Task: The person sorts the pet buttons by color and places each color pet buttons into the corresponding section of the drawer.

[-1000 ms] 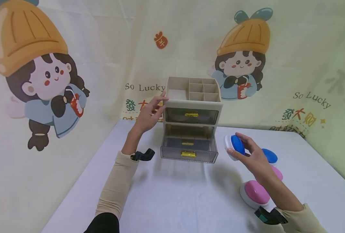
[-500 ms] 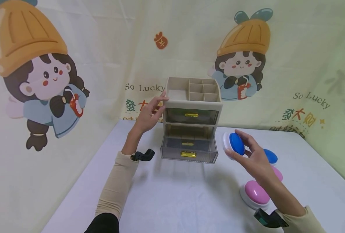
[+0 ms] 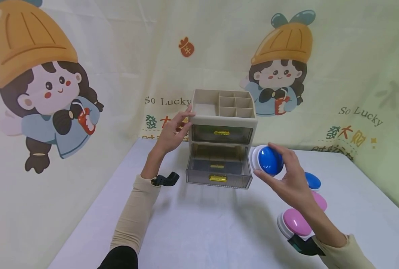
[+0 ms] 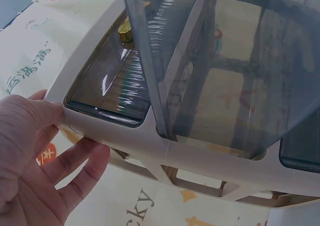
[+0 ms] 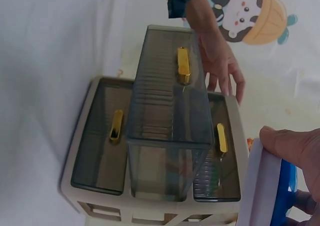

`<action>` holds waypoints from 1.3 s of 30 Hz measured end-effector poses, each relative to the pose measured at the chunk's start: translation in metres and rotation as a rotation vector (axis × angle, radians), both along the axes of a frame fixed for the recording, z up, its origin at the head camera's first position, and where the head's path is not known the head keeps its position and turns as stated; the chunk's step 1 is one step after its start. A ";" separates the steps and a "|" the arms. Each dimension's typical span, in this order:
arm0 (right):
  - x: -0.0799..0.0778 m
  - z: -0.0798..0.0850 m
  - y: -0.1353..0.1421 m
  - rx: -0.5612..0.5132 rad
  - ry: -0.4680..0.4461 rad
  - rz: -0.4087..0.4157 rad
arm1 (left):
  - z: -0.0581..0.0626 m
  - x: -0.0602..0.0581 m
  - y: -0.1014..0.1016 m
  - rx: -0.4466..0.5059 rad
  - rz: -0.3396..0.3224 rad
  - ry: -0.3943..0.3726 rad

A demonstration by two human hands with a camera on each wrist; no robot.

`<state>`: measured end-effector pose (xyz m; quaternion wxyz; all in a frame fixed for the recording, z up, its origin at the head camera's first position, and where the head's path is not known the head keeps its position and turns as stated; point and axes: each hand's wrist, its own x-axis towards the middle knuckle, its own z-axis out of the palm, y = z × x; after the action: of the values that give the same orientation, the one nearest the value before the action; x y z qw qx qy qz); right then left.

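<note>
A push button (image 3: 270,160) with a blue dome on a round white base is held up by my right hand (image 3: 291,179), thumb and fingers gripping its edge. It is close to the right side of a white drawer organizer (image 3: 223,120). The organizer's smoky clear middle drawer (image 5: 170,96) is pulled out, and its top drawer (image 3: 202,133) is closed. My left hand (image 3: 172,132) rests at the organizer's upper left corner. In the left wrist view its thumb touches the front frame, with the other fingers loosely spread by the side wall.
On the right of the white table (image 3: 199,231) are two pink push buttons (image 3: 297,222) and another blue one (image 3: 312,180), partly behind my right arm. Small compartments (image 3: 236,104) top the organizer. A printed cloth (image 3: 219,48) hangs close behind.
My right hand has moved the blue push button left and up, nearer the organizer, and its dome has turned more toward the head camera. My left hand stays where it was.
</note>
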<state>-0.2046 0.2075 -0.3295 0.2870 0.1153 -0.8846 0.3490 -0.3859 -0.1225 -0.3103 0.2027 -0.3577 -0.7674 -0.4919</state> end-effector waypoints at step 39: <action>-0.044 0.028 -0.038 -0.063 -0.393 0.183 | 0.001 0.000 0.000 0.001 0.007 0.010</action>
<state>-0.2482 0.1690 -0.3012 0.0795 0.1161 -0.8980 0.4169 -0.3860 -0.1227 -0.3094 0.2086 -0.3575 -0.7673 -0.4897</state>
